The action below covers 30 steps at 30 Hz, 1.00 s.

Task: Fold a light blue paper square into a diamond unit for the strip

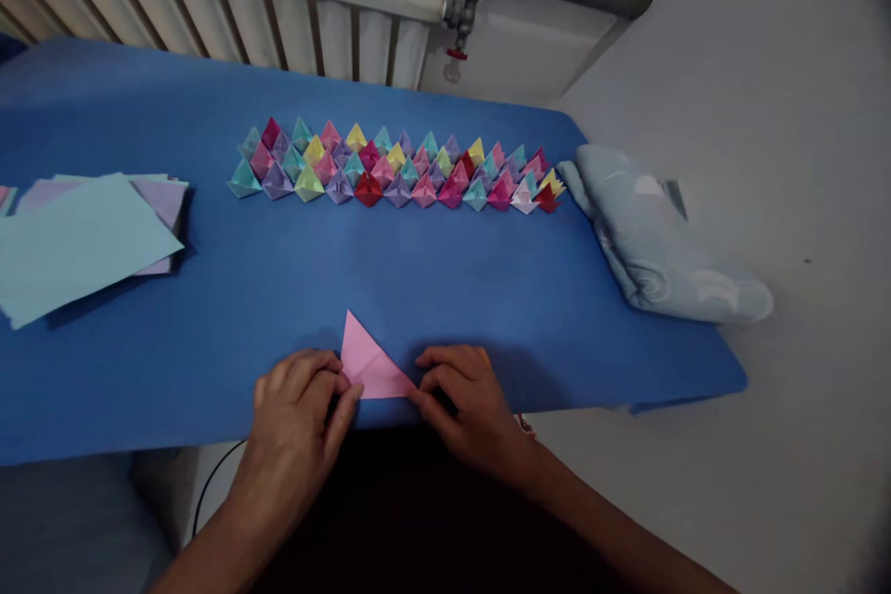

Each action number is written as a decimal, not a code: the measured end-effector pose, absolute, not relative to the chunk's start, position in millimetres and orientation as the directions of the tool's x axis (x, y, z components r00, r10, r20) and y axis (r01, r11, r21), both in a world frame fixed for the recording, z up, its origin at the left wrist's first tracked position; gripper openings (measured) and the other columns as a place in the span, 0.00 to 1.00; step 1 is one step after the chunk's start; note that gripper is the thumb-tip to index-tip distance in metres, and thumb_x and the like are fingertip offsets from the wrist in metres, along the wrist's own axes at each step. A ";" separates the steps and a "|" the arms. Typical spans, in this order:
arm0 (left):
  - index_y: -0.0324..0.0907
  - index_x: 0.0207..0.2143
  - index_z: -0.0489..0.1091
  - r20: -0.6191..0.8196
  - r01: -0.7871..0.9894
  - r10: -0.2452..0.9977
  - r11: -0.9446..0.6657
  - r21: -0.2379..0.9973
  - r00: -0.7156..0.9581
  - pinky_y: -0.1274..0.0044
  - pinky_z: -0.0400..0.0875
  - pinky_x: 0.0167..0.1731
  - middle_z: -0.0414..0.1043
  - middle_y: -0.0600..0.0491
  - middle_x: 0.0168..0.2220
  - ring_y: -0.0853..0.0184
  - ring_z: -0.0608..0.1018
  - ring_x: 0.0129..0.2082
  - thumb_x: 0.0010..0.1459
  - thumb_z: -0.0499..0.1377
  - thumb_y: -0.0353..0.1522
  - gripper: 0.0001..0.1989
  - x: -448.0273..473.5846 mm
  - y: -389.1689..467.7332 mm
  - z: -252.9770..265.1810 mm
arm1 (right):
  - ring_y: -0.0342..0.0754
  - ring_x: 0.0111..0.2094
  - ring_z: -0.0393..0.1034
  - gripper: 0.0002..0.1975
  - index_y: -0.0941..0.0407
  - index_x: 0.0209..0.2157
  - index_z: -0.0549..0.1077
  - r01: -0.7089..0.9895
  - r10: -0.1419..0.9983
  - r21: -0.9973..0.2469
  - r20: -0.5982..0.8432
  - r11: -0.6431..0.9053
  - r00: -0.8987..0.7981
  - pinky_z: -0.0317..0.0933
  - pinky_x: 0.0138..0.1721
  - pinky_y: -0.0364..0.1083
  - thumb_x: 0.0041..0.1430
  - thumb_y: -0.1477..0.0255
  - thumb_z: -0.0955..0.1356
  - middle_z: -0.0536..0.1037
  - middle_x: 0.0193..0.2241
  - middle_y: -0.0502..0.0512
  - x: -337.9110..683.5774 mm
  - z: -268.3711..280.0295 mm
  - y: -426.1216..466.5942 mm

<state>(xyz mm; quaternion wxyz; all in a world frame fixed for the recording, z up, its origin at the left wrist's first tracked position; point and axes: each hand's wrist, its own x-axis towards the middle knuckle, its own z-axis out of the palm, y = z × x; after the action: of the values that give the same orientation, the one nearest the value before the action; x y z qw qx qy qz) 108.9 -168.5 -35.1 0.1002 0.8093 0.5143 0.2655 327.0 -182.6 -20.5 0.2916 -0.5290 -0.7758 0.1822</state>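
A pink sheet of paper point(372, 367), folded into a triangle, lies at the front edge of the blue table point(445, 278). A crease line runs across it. My left hand point(299, 399) pinches its lower left corner, thumb on top near the bottom edge. At the lower right tip, the thumb and fingers of my right hand point(466, 399) close on the paper's point. Beyond the hands stand several rows of small folded paper pieces point(368, 189) in pink, purple, teal, yellow and red.
A stack of loose coloured paper sheets point(90, 237) sits on the left, pale teal on top. To the right, a folded grey-blue patterned cloth point(654, 241) overhangs the table edge. Behind the table are a white radiator point(278, 14) and a pipe valve with a red handle point(458, 54).
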 end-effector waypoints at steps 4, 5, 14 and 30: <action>0.42 0.31 0.70 0.295 0.789 0.897 -0.433 0.435 0.330 0.65 0.64 0.39 0.71 0.47 0.40 0.56 0.71 0.43 0.61 0.53 0.38 0.11 108.8 -167.9 -33.9 | 0.49 0.40 0.70 0.04 0.56 0.28 0.70 0.708 0.938 -0.615 0.235 0.348 -0.256 0.56 0.42 0.51 0.57 0.73 0.68 0.76 0.39 0.56 326.5 -20.1 -182.0; 0.42 0.31 0.70 0.291 0.793 0.899 -0.428 0.434 0.327 0.64 0.64 0.39 0.71 0.46 0.40 0.56 0.71 0.43 0.61 0.53 0.38 0.11 109.0 -167.8 -33.4 | 0.49 0.41 0.69 0.05 0.56 0.28 0.70 0.708 0.941 -0.620 0.228 0.338 -0.250 0.56 0.42 0.51 0.57 0.73 0.69 0.76 0.39 0.56 326.4 -20.0 -181.7; 0.42 0.29 0.70 0.290 0.813 0.904 -0.414 0.410 0.315 0.65 0.64 0.38 0.71 0.47 0.40 0.57 0.71 0.42 0.61 0.53 0.39 0.12 110.4 -167.1 -32.4 | 0.52 0.45 0.67 0.06 0.55 0.25 0.69 0.754 0.975 -0.619 0.104 0.219 -0.197 0.55 0.44 0.52 0.54 0.73 0.70 0.74 0.43 0.55 323.2 -12.0 -178.2; 0.44 0.32 0.67 0.189 0.826 0.923 -0.384 0.412 0.335 0.61 0.63 0.38 0.69 0.47 0.43 0.51 0.67 0.47 0.61 0.54 0.39 0.09 106.3 -164.9 -24.9 | 0.44 0.32 0.67 0.06 0.54 0.32 0.69 0.538 0.977 -0.828 0.056 0.160 -0.204 0.60 0.35 0.45 0.58 0.78 0.63 0.73 0.30 0.49 321.0 19.0 -169.5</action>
<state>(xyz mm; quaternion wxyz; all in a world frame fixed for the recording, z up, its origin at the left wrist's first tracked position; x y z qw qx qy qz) 106.3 -164.9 -24.9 0.1218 0.8077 0.5414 0.1989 321.0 -169.5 19.0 0.3152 -0.5464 -0.6934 0.3484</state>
